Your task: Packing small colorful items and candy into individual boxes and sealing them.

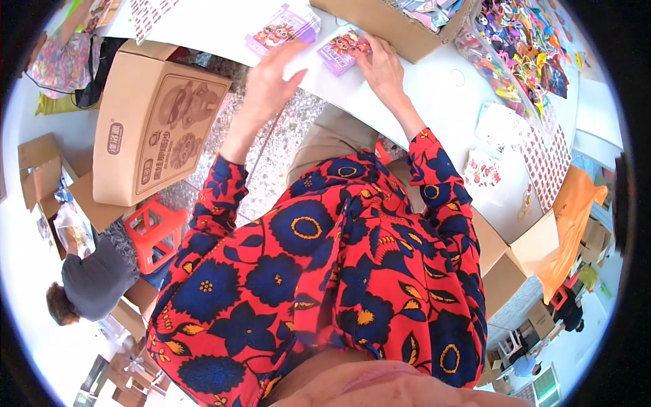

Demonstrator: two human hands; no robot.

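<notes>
A small purple box (337,60) with a colourful cartoon picture lies near the table edge in front of me. My right hand (384,73) grips its right end between thumb and fingers. My left hand (270,83) hangs just off the table edge, fingers stretched and thumb apart, with nothing visible in it. Beyond its fingertips are purple printed packs (279,32) of similar design, partly overlapped by that hand. I cannot tell whether the fingertips touch them.
A cardboard carton (400,27) stands at the far side of the white table (434,95). A clear bin (522,47) of colourful trinkets is at the right, near sticker sheets (548,163). Left are a large printed carton (152,129), a red stool (154,227) and another person (98,278).
</notes>
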